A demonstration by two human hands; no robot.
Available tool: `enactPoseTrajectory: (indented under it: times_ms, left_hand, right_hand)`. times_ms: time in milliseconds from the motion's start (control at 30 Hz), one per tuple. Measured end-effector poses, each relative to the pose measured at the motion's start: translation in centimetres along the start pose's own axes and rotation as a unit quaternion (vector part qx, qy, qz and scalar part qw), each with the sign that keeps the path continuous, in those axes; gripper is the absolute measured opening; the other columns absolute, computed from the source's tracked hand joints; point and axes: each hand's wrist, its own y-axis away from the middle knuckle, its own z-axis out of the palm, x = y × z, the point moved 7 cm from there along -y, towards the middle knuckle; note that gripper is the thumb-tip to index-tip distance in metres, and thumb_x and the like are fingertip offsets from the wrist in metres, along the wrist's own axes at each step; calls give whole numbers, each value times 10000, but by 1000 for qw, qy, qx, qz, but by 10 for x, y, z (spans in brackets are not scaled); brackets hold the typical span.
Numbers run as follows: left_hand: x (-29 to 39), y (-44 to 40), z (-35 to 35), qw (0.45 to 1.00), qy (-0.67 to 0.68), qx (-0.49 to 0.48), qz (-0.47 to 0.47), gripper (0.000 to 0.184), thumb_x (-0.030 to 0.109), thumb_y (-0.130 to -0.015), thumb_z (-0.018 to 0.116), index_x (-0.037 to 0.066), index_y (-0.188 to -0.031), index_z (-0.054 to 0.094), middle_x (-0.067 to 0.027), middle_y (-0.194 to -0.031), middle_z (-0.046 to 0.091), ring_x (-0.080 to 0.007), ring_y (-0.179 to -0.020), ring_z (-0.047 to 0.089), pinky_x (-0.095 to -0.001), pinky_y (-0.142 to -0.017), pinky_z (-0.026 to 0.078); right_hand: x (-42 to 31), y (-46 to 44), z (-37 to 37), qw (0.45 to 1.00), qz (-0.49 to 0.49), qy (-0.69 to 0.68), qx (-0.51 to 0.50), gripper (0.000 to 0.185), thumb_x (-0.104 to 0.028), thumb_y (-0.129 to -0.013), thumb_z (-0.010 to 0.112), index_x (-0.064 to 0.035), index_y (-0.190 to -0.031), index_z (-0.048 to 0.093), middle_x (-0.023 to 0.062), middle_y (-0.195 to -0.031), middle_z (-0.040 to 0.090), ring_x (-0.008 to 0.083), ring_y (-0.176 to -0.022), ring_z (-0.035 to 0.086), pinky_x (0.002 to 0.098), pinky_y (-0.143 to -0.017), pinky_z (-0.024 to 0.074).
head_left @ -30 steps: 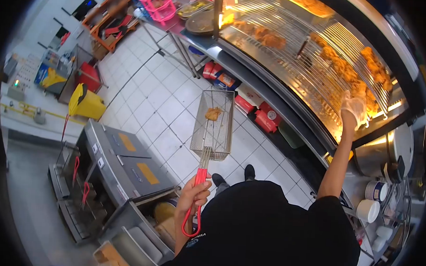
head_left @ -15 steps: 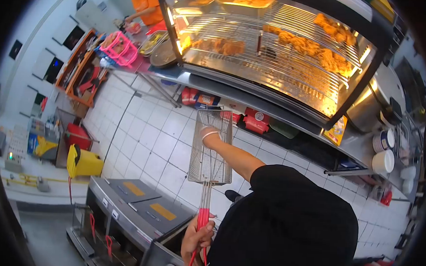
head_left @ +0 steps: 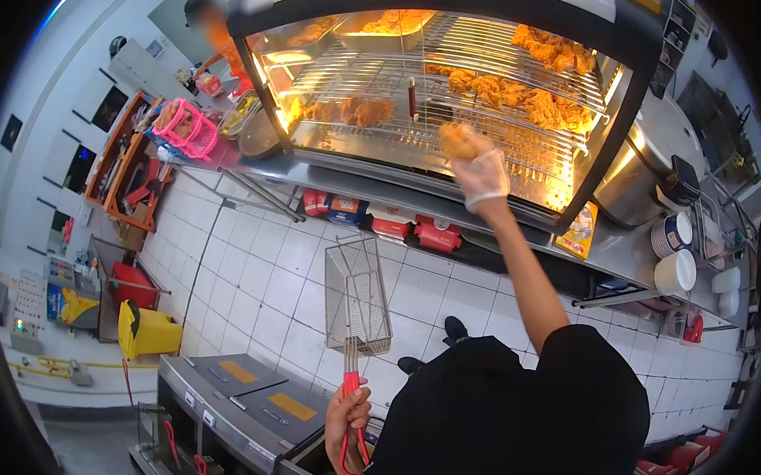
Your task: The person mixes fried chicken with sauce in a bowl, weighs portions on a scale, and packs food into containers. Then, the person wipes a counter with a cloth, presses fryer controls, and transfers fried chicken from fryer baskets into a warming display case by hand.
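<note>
My left hand (head_left: 349, 414) is wrapped round the red handle of a wire fryer basket (head_left: 357, 292), which hangs over the tiled floor. I see no food through its mesh. My right hand (head_left: 483, 174), in a clear plastic glove, holds a piece of fried chicken (head_left: 459, 142) at the front of a lit food warmer (head_left: 518, 208). On the warmer's wire racks lie fried chicken pieces (head_left: 497, 90) at the right and a smaller group of chicken pieces (head_left: 367, 111) at the left. A metal tray (head_left: 381, 40) of chicken sits at the back.
Below the counter are red boxes (head_left: 436, 233). A large steel pot (head_left: 629, 180) and stacked white tubs (head_left: 674, 272) stand at the right. A pink basket (head_left: 185, 131) is at the left, near a co-worker in orange (head_left: 227, 57). Fryers with grey lids (head_left: 275, 411) stand lower left.
My right hand has moved from inside the fryer basket up to the warmer, now with a chicken piece in it. The basket sits slightly lower and tilts differently. My view has shifted.
</note>
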Motion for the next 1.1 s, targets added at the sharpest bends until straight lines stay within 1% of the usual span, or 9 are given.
enactPoseTrajectory:
  times_ms: [100, 167, 300, 600, 700, 800, 867, 967, 1100]
  left_hand:
    - [0, -15, 7, 1000, 14, 11, 17, 237, 70, -946, 531, -33, -1155, 488, 28, -720, 365, 2, -484, 278, -146, -381, 267]
    - [0, -20, 11, 999, 25, 11, 26, 234, 68, -950, 522, -33, -1158, 487, 31, -715, 354, 1, -484, 277, -146, -380, 269]
    - [-7, -14, 14, 994, 100, -8, 45, 226, 65, -959, 503, -34, -1161, 482, 37, -703, 329, 0, -484, 274, -148, -374, 268]
    - [-8, -7, -13, 987, 149, 20, 62, 202, 65, -965, 492, -39, -1138, 482, 37, -690, 320, -6, -480, 266, -158, -369, 266]
    - [1, -3, -40, 986, 149, 20, 66, 189, 61, -961, 499, -39, -1122, 490, 38, -689, 324, -6, -481, 271, -159, -371, 265]
    - [10, -6, -55, 989, 129, 31, 72, 164, 49, -954, 497, -35, -1094, 512, 37, -688, 336, -6, -480, 278, -161, -372, 263]
    - [16, -5, -62, 991, 98, 47, 74, 159, 44, -950, 496, -34, -1088, 518, 35, -687, 341, -6, -480, 279, -161, -373, 262]
    - [27, -1, -73, 992, 86, 46, 76, 167, 42, -946, 500, -38, -1091, 517, 37, -682, 345, -5, -476, 278, -160, -373, 262]
    - [40, 9, -86, 987, 129, 36, 84, 173, 42, -948, 493, -55, -1090, 517, 34, -679, 343, -5, -475, 280, -161, -366, 269]
  right_hand:
    - [-34, -44, -26, 956, -157, 248, -17, 405, -140, -833, 654, -80, -1228, 587, 138, -1145, 657, 229, -998, 643, 320, -844, 525]
    - [-23, -73, -22, 838, -271, 468, -72, 474, -206, -815, 681, -122, -1267, 564, 176, -1176, 633, 275, -986, 647, 333, -846, 529]
    - [3, -112, -33, 735, -149, 615, -243, 450, -221, -815, 603, -160, -1260, 567, 204, -1085, 631, 320, -934, 631, 389, -786, 516]
    - [-6, -110, -21, 750, 23, 635, -182, 571, -194, -774, 525, -103, -1338, 502, 220, -1130, 623, 353, -1019, 598, 426, -905, 455]
    - [-33, -92, -1, 752, -12, 646, -128, 577, -233, -794, 542, -60, -1341, 480, 191, -1142, 625, 335, -1042, 606, 404, -888, 490]
    - [-38, -79, 48, 675, -153, 675, -255, 426, -161, -837, 530, -44, -1246, 528, 186, -1091, 647, 327, -983, 645, 384, -838, 530]
    - [-57, -65, 90, 777, -315, 505, -208, 261, -79, -856, 502, -20, -1101, 574, 191, -929, 678, 330, -852, 676, 404, -746, 547]
    - [-31, -87, 105, 735, -119, 604, -284, 215, -66, -865, 493, 10, -1048, 577, 177, -827, 682, 338, -778, 683, 430, -683, 550]
    - [-28, -89, 117, 657, -152, 669, -311, 205, -77, -884, 492, 35, -982, 633, 187, -893, 687, 321, -819, 690, 398, -697, 562]
